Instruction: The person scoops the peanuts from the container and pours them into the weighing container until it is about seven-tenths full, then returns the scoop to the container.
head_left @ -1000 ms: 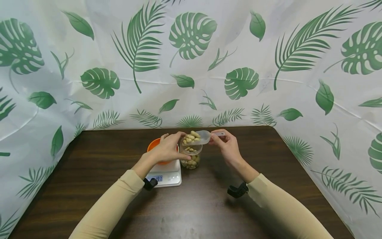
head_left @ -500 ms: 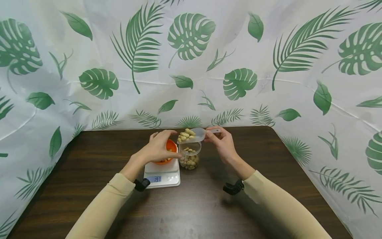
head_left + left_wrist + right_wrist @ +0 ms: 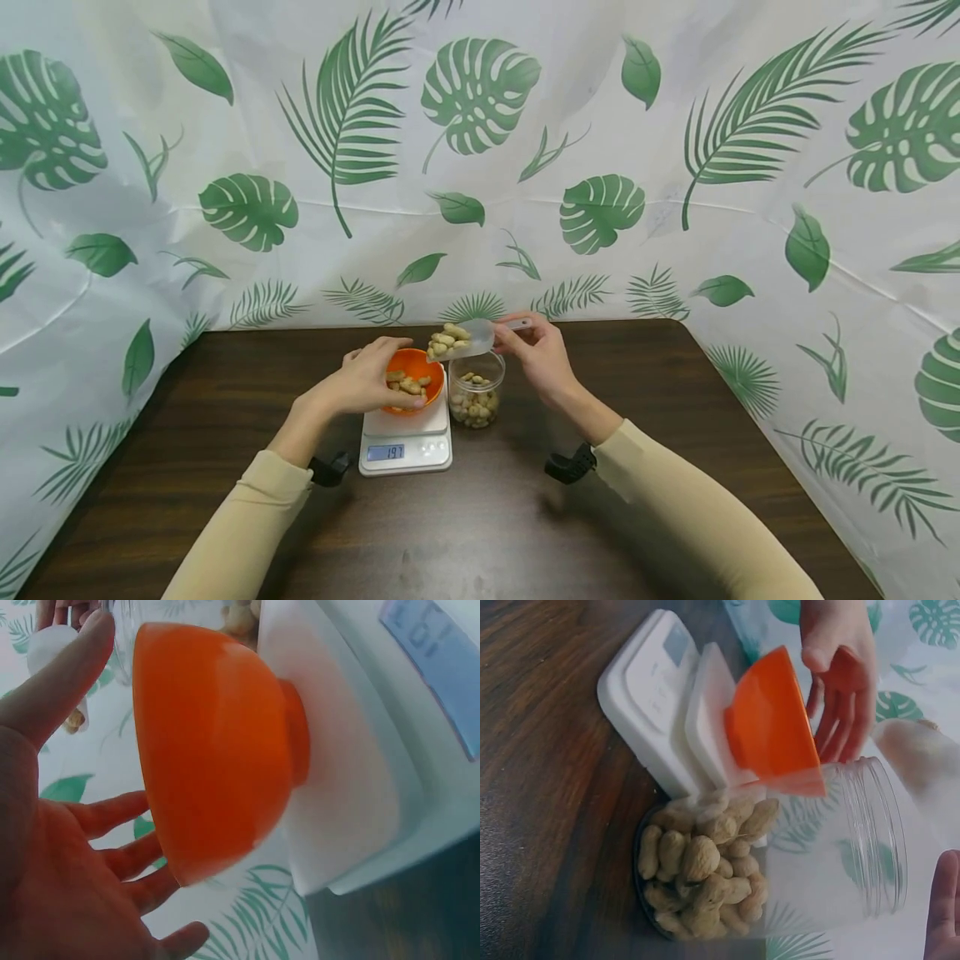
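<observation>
My right hand (image 3: 536,354) pinches the handle of a clear plastic scoop (image 3: 483,335) loaded with peanuts (image 3: 450,337). The scoop's front end is over the right rim of an orange bowl (image 3: 217,750), just above the mouth of a clear jar (image 3: 840,855). Peanuts fill the lower part of that jar. My left hand (image 3: 360,379) is spread at the bowl's left side, thumb toward the near rim and fingers at the far rim; whether they touch it I cannot tell. More peanuts (image 3: 408,385) lie inside the bowl, which sits on a white kitchen scale (image 3: 423,454).
The scale's display (image 3: 386,452) reads 197, any decimal point being too small to tell. Everything stands on a dark wooden table (image 3: 495,533). Behind it hangs a white sheet (image 3: 510,208) with green leaf prints.
From above the jar, the loaded scoop has moved left to the bowl's rim with my right hand. My left hand has drawn left from beside the jar to the bowl, uncovering the peanuts in it.
</observation>
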A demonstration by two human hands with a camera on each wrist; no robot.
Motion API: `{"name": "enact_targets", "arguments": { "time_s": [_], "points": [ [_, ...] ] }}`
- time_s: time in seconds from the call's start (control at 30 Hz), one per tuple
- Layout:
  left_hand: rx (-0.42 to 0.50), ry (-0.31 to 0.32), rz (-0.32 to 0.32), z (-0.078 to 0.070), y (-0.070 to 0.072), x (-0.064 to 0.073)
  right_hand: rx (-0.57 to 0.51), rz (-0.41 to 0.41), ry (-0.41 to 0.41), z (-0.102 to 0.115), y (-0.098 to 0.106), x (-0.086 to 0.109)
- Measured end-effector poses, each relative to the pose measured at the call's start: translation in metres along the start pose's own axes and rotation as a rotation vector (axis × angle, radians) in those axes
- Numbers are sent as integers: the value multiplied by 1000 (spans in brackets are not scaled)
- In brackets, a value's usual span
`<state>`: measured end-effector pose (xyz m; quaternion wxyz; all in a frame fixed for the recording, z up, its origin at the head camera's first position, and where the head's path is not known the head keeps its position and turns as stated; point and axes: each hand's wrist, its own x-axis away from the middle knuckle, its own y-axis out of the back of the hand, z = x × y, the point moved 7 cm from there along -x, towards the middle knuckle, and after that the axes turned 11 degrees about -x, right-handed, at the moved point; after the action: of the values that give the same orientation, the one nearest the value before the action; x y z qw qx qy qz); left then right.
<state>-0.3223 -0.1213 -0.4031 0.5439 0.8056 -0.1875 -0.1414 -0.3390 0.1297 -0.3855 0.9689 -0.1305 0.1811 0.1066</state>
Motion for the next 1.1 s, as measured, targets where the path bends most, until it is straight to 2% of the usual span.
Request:
{"name": "enact_targets", "arguments": {
  "time_s": [0.13,0.43,0.57,0.73,1.1],
  "points": [
    [-9,-8,31,6,-3,5,42,12,-8,-1,-5,-1],
    [-2,25,89,15,-6,8,137,64,-34,-3,-18,-3],
    [-14,35,88,17,-8,7,166,69,-48,-4,-21,-3],
    [-26,36,82,17,-8,7,151,78,-52,-3,-24,-3],
    [-14,20,68,17,-7,7,152,87,-34,-2,-20,-5]
  ]
}}
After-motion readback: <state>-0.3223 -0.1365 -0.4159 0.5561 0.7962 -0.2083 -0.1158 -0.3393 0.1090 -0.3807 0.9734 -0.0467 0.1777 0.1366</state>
